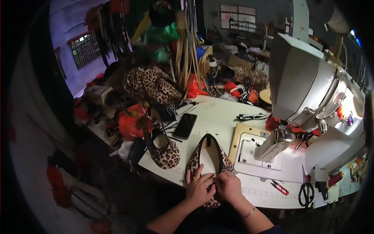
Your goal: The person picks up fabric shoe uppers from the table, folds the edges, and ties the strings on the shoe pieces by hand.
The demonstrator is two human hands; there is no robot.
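Leopard-print upper, black binding: the shoe (210,158) lies across the bench's near edge, left of the sewing machine, its opening upward and its tabbed end pointing toward the far edge.

Left hand (200,189): grasping the shoe's left side near the person, fingers bent over the wall and into the opening; a ring (194,178) on one finger. Right hand (229,188): clenched at the right rim, thumb and fingers drawn together on the binding; what lies between the fingertips is hidden. Bangle (249,213) on the right wrist. The two hands nearly meet.

Bench (218,113), near edge, toward right: printed ruler strip (255,192), red-handled snips (279,188), then black scissors (306,194). Near left corner: second shoe (165,156), same print, tilted, well apart from the hands.

Further in: dark phone (185,126) lying near the left edge. Sewing machine (298,80) over the right part, its needle area indistinct; pale bed plate (251,150) beneath. Bundle of black strips (251,116) near the far edge.

Beyond the left edge: red plastic bag (132,124), leopard-print material (146,84). Past the far edge: hanging tan straps (187,58); at the back, a barred window (238,17).
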